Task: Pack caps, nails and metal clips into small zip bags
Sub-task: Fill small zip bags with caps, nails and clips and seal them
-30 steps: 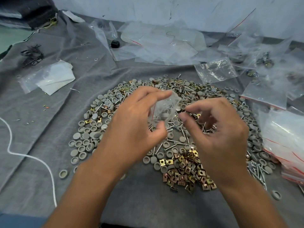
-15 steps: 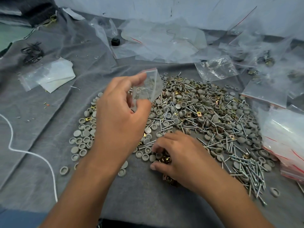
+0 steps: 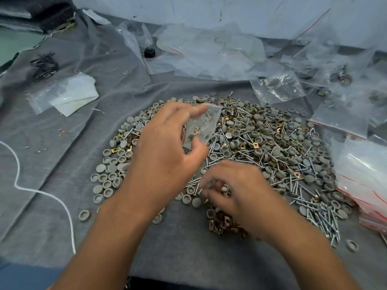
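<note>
Far left: white cord (image 3: 18,164) loops across the grey cloth (image 3: 62,143); folded clear bag with white paper (image 3: 67,94) lies flat beyond it, black twist ties (image 3: 44,64) further back.

Left hand (image 3: 167,155): forearm comes up from bottom centre-left, hand raised over the left part of the pile, back of hand to camera; index finger extended on top and thumb (image 3: 198,148) below pinch a small zip bag (image 3: 202,126) between them; bag is clear, held roughly upright, a few small parts visible inside but not identifiable; other fingers hidden behind the hand.

Pile: grey caps (image 3: 109,176) spread widest at the left edge; nails (image 3: 318,212) (threaded shanks, look like screws) densest at the right and near-right; brass-coloured metal clips (image 3: 224,223) clustered at the near edge, just beside the right hand; all three mixed through the middle.

Right hand (image 3: 238,193): forearm enters from bottom right, hand low on the near edge of the pile, palm down; fingers curled, tips together at the parts; fingertips motion-blurred, so cannot tell whether they hold anything or just touch; clips partly hidden under the palm.

Right side: stack of zip bags with red seal lines (image 3: 364,174) at the frame edge, cut off; crumpled clear bag (image 3: 278,87) beyond the pile; more loose bags (image 3: 209,53) against the back wall, some with dark parts inside, too blurred to identify.
</note>
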### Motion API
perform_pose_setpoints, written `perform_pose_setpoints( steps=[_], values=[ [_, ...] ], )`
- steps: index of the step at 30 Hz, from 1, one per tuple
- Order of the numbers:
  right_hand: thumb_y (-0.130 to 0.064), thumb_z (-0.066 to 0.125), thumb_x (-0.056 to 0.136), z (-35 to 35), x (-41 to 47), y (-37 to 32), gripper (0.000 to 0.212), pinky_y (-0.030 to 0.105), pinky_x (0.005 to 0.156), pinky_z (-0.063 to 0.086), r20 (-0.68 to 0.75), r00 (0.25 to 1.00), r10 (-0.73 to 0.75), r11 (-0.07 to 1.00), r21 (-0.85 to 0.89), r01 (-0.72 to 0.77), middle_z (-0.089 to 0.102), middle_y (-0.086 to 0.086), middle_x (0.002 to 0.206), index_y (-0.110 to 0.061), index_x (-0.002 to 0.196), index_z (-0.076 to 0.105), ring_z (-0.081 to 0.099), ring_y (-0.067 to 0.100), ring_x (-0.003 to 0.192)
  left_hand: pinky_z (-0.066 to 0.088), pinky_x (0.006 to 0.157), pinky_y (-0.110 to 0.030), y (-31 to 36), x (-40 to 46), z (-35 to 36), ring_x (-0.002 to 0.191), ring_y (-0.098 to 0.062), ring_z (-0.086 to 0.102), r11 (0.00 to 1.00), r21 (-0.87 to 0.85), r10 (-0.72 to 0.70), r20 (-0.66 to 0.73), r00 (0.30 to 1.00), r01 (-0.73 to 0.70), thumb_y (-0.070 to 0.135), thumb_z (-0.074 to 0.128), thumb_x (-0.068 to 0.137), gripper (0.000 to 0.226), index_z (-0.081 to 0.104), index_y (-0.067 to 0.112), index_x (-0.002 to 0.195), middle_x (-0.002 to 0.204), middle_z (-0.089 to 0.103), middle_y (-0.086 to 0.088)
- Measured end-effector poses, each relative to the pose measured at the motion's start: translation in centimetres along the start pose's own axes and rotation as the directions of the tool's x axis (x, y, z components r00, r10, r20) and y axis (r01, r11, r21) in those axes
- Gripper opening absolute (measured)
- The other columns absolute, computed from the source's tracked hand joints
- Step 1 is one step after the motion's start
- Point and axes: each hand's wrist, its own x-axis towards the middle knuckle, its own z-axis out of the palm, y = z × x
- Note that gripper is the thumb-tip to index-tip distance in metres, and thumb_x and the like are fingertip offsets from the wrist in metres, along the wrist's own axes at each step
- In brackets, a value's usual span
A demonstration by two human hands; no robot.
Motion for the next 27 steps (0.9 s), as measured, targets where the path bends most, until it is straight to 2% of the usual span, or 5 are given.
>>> perform_pose_setpoints(
  steps=[2, 6, 16, 23, 27],
  values=[
    [-0.031, 0.075, 0.088, -1.6, -0.2, 0.3, 0.010, 0.006, 0.069, 0.048, -0.151, 0.988, 0.027, 0.989, 0.149, -0.004, 0.067, -0.023, 0.090, -0.038, 0.095, 0.071, 0.066, -0.005, 0.083, 0.036, 0.079, -0.005, -0.1, 0.0, -0.1, 0.076, 0.001, 0.049, 1.000, 0.009, 0.006, 0.023, 1.000, -0.006, 0.017, 0.064, 0.085, 0.051, 0.060, 0.023, 0.135, 0.112, 0.055, 0.017],
    [-0.019, 0.077, 0.089, -3.0, 0.0, -0.1, 0.012, 0.023, 0.069, 0.058, -0.528, 0.849, 0.011, 0.907, 0.363, 0.214, 0.073, -0.007, 0.092, -0.020, 0.099, 0.071, 0.072, 0.017, 0.082, 0.035, 0.084, -0.003, 0.0, 0.0, 0.0, 0.084, 0.012, 0.048, 1.000, -0.017, 0.022, 0.107, 0.994, -0.020, 0.019, 0.068, 0.082, 0.056, 0.059, 0.026, 0.137, 0.117, 0.055, 0.018],
    [-0.017, 0.081, 0.087, -2.2, 1.2, -1.5, 0.014, 0.028, 0.083, 0.049, -0.761, 0.608, -0.229, 0.964, -0.089, 0.251, 0.068, 0.000, 0.102, -0.012, 0.097, 0.073, 0.064, 0.022, 0.097, 0.034, 0.083, 0.001, 0.6, 0.0, 0.4, 0.087, 0.018, 0.046, 0.998, -0.046, 0.046, 0.162, 0.986, -0.039, 0.027, 0.066, 0.081, 0.057, 0.058, 0.027, 0.137, 0.117, 0.054, 0.019],
    [-0.028, 0.071, 0.095, -1.8, 1.0, -1.6, 0.013, 0.019, 0.087, 0.042, -0.664, 0.735, -0.135, 0.988, -0.036, 0.149, 0.061, -0.006, 0.106, -0.019, 0.104, 0.074, 0.058, 0.012, 0.101, 0.035, 0.082, -0.002, 0.0, 0.1, 0.2, 0.085, 0.011, 0.049, 0.999, -0.043, 0.034, 0.101, 0.994, -0.030, 0.019, 0.071, 0.081, 0.058, 0.058, 0.024, 0.138, 0.118, 0.056, 0.016],
    [-0.049, 0.065, 0.090, -0.6, 0.2, -0.9, 0.013, 0.022, 0.083, 0.046, -0.111, 0.994, -0.015, 0.997, -0.071, 0.007, 0.054, -0.023, 0.098, -0.038, 0.097, 0.063, 0.051, -0.002, 0.093, 0.035, 0.085, -0.003, -0.4, 0.2, 0.0, 0.082, 0.008, 0.050, 1.000, -0.018, 0.013, 0.011, 1.000, -0.013, 0.019, 0.068, 0.079, 0.056, 0.060, 0.022, 0.135, 0.107, 0.051, 0.023]
  ],
)
